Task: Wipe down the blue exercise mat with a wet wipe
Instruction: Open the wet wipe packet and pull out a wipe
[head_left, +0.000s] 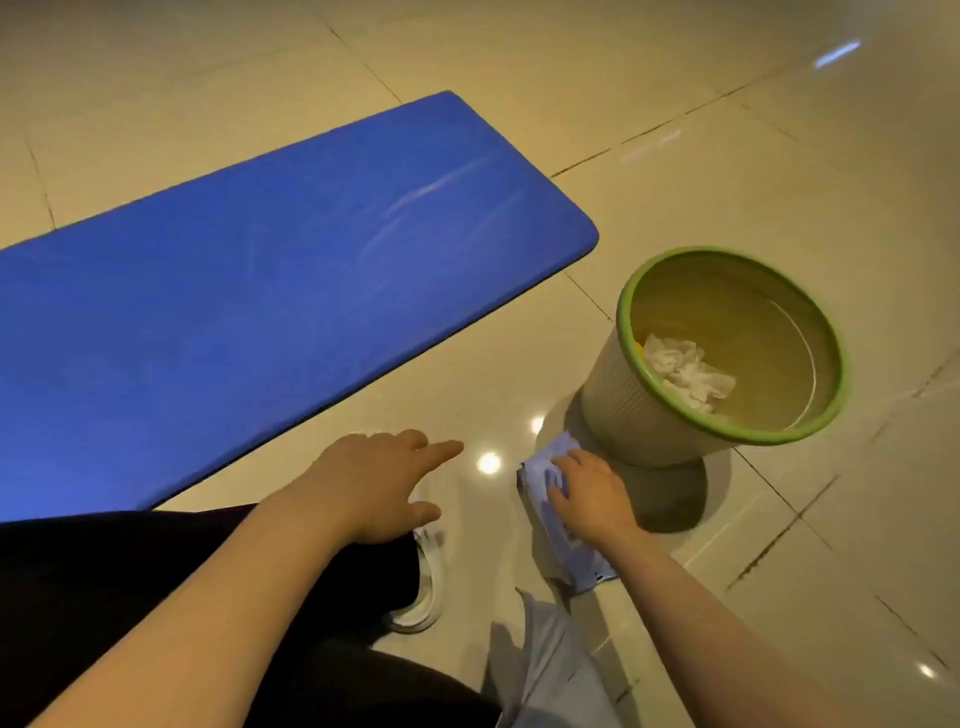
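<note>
The blue exercise mat (270, 291) lies flat on the tiled floor, running from the left edge to the upper middle, with faint streaks on its far end. A light blue wet wipe pack (558, 525) rests on the floor just below the bin. My right hand (592, 496) lies on top of the pack with its fingers curled over the near end. My left hand (379, 488) hovers over the floor beside the mat's near edge, fingers spread, index finger pointing right, holding nothing.
A beige waste bin with a green rim (727, 431) stands right of the mat, with crumpled white wipes (685, 371) inside. My dark trouser leg (156, 571) and a white shoe (423, 587) are at the lower left. Glossy beige floor tiles (779, 156) surround everything.
</note>
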